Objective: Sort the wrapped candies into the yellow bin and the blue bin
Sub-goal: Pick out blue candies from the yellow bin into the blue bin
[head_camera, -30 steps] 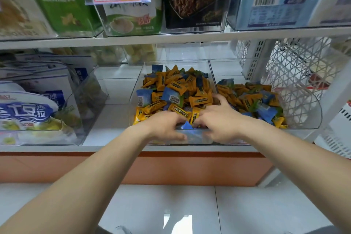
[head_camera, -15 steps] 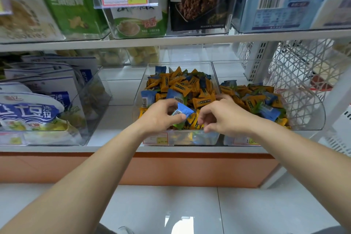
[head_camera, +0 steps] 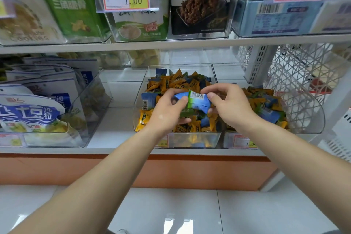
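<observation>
A blue candy (head_camera: 198,101) is gripped by the left hand (head_camera: 167,114) and right hand (head_camera: 230,107), fingers (head_camera: 212,98) curled round it. It is held over a bin (head_camera: 138,108) at the shelf's (head_camera: 117,123) front edge.

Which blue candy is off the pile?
The blue candy showing its barcode, pinched between left hand and right hand above the left bin; others lie inside.

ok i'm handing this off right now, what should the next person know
Left hand and right hand both pinch a blue candy, possibly two, above the left clear bin.
That bin and the right clear bin each hold yellow and blue candies mixed together.
Done: no clear sorting shows yet.
Left: put the held candy with the blues, then separate the rest by colour.
</observation>
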`<control>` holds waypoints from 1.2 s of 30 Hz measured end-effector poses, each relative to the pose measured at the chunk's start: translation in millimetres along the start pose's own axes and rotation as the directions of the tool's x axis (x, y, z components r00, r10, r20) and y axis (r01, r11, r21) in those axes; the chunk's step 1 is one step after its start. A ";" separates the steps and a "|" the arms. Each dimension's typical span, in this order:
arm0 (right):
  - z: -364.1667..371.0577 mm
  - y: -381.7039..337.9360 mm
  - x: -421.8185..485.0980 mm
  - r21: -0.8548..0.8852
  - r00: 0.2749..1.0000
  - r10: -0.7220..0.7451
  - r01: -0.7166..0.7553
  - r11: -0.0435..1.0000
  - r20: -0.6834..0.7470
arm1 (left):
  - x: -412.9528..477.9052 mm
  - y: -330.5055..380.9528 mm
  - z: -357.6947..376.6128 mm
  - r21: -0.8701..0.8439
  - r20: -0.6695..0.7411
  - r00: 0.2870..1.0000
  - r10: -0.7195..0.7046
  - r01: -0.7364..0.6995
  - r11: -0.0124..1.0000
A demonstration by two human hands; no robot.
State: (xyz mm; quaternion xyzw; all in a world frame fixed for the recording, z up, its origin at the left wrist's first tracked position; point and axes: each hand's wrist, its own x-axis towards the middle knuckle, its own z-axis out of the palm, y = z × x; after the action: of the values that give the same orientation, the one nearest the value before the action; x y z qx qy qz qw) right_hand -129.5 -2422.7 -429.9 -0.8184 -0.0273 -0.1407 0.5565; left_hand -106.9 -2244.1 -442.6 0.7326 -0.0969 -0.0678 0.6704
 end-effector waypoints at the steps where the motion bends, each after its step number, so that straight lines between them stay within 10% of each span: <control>1: 3.6 -0.9 -1.1 0.056 0.999 0.015 -0.013 0.998 -0.037 | -0.5 1.9 3.7 -0.076 -0.004 0.999 -0.032 0.032 0.997; 13: 6.1 -12.3 -5.1 0.353 0.957 0.114 -0.207 0.912 0.268 | -0.9 12.7 12.8 -0.112 -0.028 0.996 0.081 -0.084 0.990; 20: -17.6 -8.6 4.6 0.397 0.980 0.107 -0.166 0.903 0.166 | 9.2 16.9 16.4 0.100 -0.062 0.972 0.225 -0.218 0.971; 27: -65.0 22.9 14.0 -0.352 0.969 -0.183 0.116 0.929 -0.163 | 26.8 -13.5 19.5 0.683 0.185 0.956 0.227 -0.291 0.670; 30: -89.1 51.1 14.1 -0.612 0.973 -0.190 0.071 0.788 -0.132 | 32.9 -22.3 21.6 0.840 0.233 0.950 0.206 -0.303 0.450; 34: -94.7 70.0 8.3 -0.893 0.979 0.201 -0.070 0.445 0.023 | 42.9 -25.3 22.4 0.889 0.258 0.942 0.214 -0.318 0.330; 36: -89.2 58.2 11.2 -0.908 0.998 0.050 -0.065 0.413 -0.049 | 45.5 -26.7 22.0 0.901 0.290 0.942 0.169 -0.328 0.284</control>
State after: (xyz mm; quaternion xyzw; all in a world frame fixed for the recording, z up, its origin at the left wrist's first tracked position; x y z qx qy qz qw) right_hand -124.9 -2528.0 -449.1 -0.9887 0.0852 -0.1198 0.0305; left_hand -66.4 -2273.8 -469.8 0.9524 -0.2766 0.0555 0.1158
